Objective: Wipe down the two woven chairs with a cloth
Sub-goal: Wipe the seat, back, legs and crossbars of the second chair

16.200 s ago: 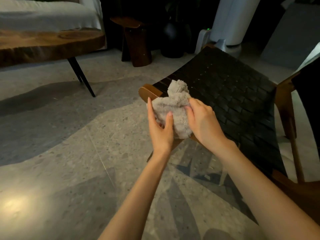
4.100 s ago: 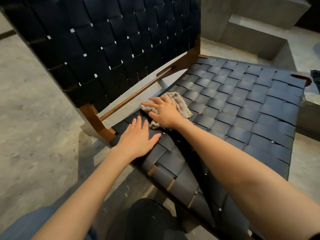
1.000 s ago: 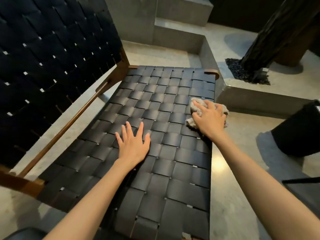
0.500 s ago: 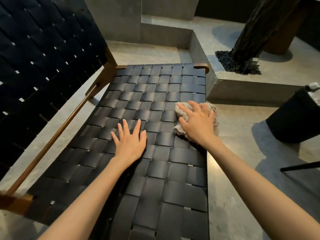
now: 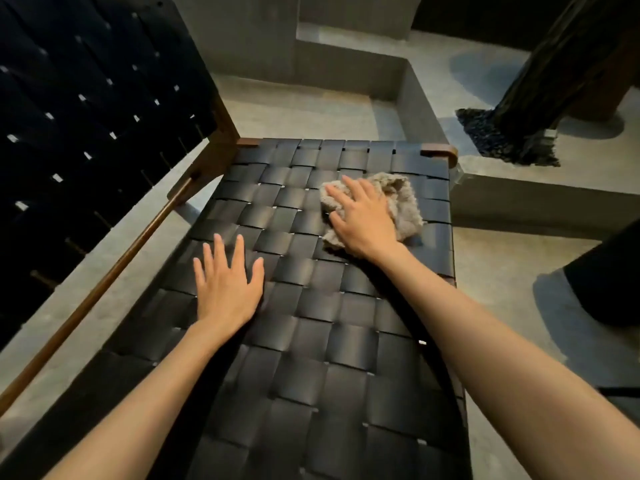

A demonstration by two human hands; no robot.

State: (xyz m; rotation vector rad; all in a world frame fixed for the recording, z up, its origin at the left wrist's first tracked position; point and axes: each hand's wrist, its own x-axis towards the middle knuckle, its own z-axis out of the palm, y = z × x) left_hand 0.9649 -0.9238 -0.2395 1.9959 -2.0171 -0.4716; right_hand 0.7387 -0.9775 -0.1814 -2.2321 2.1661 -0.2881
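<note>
My left hand (image 5: 227,289) lies flat, bracing the chair seat (image 5: 311,341), so my flat right hand (image 5: 363,220) presses the cloth (image 5: 403,202) evenly.

A grey concrete floor (image 5: 311,112) fills the ground, mottled and dimly lit. A raised concrete ledge (image 5: 519,199) runs along the right and turns a corner toward the back, where a concrete wall (image 5: 242,36) stands. On the ledge, a dark, rough trunk (image 5: 561,64) leans up out of a patch of black pebbles (image 5: 485,133). At the right edge sits a black rounded object (image 5: 609,278), too cropped to identify.
</note>
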